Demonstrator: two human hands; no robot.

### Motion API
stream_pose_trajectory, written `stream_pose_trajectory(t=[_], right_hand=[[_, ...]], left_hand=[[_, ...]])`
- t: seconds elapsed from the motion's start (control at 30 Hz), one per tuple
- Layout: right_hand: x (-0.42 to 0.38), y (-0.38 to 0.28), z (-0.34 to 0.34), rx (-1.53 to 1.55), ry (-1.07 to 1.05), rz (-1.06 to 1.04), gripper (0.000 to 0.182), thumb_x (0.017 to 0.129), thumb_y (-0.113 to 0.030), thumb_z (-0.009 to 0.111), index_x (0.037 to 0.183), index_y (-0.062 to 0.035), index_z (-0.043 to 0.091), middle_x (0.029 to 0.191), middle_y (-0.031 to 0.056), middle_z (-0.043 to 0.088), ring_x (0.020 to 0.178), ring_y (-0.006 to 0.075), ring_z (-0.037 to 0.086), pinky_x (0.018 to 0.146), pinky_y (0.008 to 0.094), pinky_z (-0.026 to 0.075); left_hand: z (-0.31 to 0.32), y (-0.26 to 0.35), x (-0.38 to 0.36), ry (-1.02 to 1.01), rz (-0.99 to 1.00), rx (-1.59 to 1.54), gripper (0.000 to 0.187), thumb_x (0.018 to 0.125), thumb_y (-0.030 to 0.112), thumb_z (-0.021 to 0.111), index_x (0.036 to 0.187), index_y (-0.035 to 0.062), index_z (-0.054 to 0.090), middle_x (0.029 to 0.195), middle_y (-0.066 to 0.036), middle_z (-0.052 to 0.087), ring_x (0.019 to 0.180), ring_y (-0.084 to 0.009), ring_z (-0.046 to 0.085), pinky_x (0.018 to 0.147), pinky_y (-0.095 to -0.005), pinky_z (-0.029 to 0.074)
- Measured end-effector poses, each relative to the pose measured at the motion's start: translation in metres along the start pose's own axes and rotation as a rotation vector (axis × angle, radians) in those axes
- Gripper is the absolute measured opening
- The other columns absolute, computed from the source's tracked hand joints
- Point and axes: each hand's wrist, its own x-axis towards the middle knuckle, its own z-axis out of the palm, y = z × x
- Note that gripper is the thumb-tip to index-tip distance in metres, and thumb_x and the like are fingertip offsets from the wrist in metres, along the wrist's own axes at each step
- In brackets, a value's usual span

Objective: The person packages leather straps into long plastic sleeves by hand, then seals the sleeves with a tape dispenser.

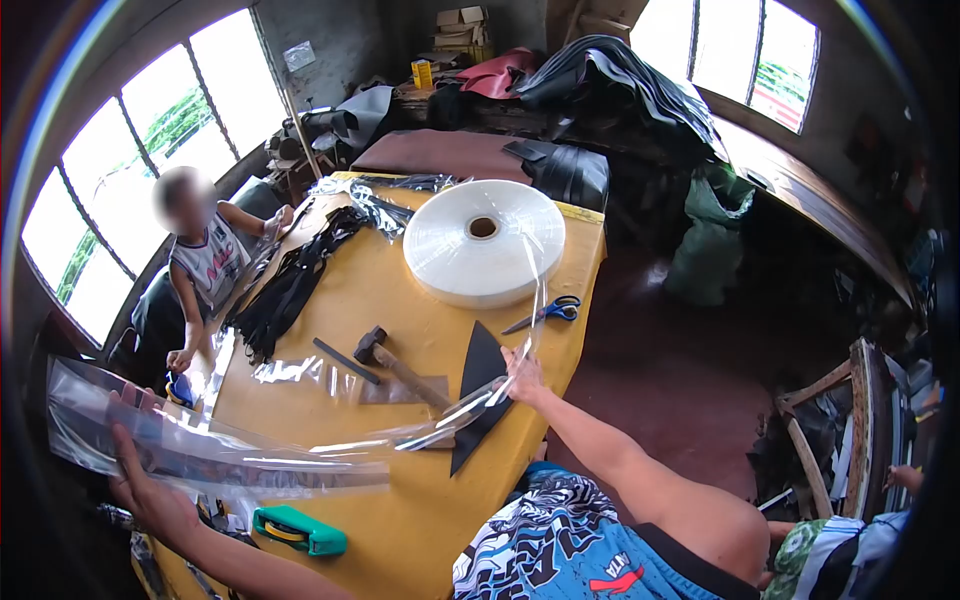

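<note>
Both hands, L [150,480] & R [522,378], clamped on clear film strip [250,455]; R fingertips hidden under film.

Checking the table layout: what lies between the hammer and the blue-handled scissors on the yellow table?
In the head view, a black triangular sheet lies between the hammer and the scissors, with the clear film strip crossing it.

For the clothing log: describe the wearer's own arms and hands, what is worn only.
Both arms are bare to the frame edge: no sleeves, gloves, watch or rings show on the left hand or right hand. Blue, white and black patterned clothing covers the lap.
</note>
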Motion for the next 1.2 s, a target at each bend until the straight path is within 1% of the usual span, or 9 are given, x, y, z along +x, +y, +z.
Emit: stream_pose_trajectory(t=[0.43,0.57,0.67,0.9,0.97,1.03,1.1,1.13,1.2], right_hand=[[-0.035,0.001,-0.016,0.120,-0.113,-0.359,0.072,0.068,-0.037,0.072,0.128,-0.0112,0.044,0.123,0.0132,0.048,0.113,0.0283,0.048,0.097,0.0418,0.035],[-0.046,0.015,-0.022,0.755,-0.217,-0.181,0.043,0.079,-0.022,0.062,0.117,-0.0031,0.051,0.109,0.0154,0.058,0.108,0.0282,0.052,0.092,0.0367,0.040],[-0.046,0.014,-0.063,1.888,-0.154,0.568,0.028,0.095,-0.022,0.038,0.109,-0.0022,0.051,0.104,0.0164,0.059,0.103,0.0286,0.056,0.087,0.0408,0.045],[0.034,0.029,-0.095,2.398,-0.161,0.775,0.024,0.090,-0.023,0.050,0.107,-0.0066,0.052,0.092,0.0106,0.062,0.082,0.0239,0.061,0.075,0.0337,0.050],[0.026,-0.012,-0.134,1.696,0.056,0.359,0.026,0.086,-0.015,0.055,0.108,-0.0018,0.051,0.087,0.0105,0.062,0.075,0.0201,0.060,0.071,0.0316,0.049],[-0.008,-0.047,-0.178,1.523,-0.046,-0.183,0.019,0.081,-0.002,0.057,0.100,-0.0023,0.055,0.086,0.0072,0.062,0.072,0.0163,0.059,0.070,0.0282,0.049],[-0.054,-0.064,-0.202,1.475,-0.555,-0.504,0.017,0.081,0.001,0.058,0.098,0.0002,0.056,0.090,0.0095,0.061,0.080,0.0176,0.059,0.073,0.0290,0.048],[-0.067,-0.075,-0.232,1.116,-0.624,-0.954,0.018,0.082,-0.001,0.059,0.100,-0.0008,0.056,0.092,0.0113,0.061,0.083,0.0185,0.059,0.076,0.0307,0.047],[-0.105,-0.079,-0.281,1.582,-1.186,-0.744,0.020,0.080,-0.011,0.064,0.095,0.0001,0.060,0.090,0.0073,0.063,0.087,0.0172,0.059,0.080,0.0305,0.045]], left_hand=[[-0.001,-0.003,0.003,-0.209,0.095,-0.126,0.040,0.093,0.019,0.044,0.120,-0.0100,0.047,0.118,-0.020,0.054,0.107,-0.0284,0.055,0.099,-0.0402,0.038],[-0.004,-0.001,0.000,-0.218,0.097,-0.103,0.039,0.093,0.020,0.044,0.120,-0.0078,0.048,0.119,-0.020,0.054,0.108,-0.0277,0.055,0.098,-0.0392,0.038],[-0.012,-0.009,0.004,-0.194,0.068,-0.133,0.039,0.093,0.020,0.045,0.120,-0.0069,0.049,0.119,-0.019,0.054,0.108,-0.0280,0.055,0.099,-0.0403,0.037],[-0.004,-0.004,0.001,-0.229,0.066,-0.167,0.038,0.093,0.018,0.044,0.122,-0.0063,0.048,0.119,-0.018,0.054,0.107,-0.0284,0.056,0.098,-0.0407,0.038],[-0.005,-0.003,0.004,-0.195,0.037,-0.143,0.039,0.093,0.018,0.044,0.123,-0.0062,0.047,0.119,-0.018,0.054,0.106,-0.0283,0.056,0.098,-0.0406,0.039],[-0.004,-0.003,0.005,-0.158,-0.001,-0.115,0.039,0.093,0.018,0.043,0.124,-0.0060,0.045,0.119,-0.019,0.054,0.106,-0.0283,0.056,0.098,-0.0405,0.039],[0.002,-0.003,0.004,-0.166,0.084,-0.102,0.041,0.094,0.019,0.042,0.126,-0.0059,0.042,0.118,-0.019,0.054,0.106,-0.0282,0.056,0.097,-0.0401,0.040],[0.003,-0.005,0.005,-0.169,0.082,-0.105,0.041,0.094,0.019,0.042,0.126,-0.0059,0.042,0.118,-0.019,0.054,0.106,-0.0282,0.056,0.097,-0.0401,0.040],[0.002,-0.007,0.009,-0.215,0.109,-0.117,0.041,0.094,0.019,0.042,0.126,-0.0063,0.042,0.118,-0.019,0.054,0.106,-0.0285,0.056,0.097,-0.0398,0.041]])
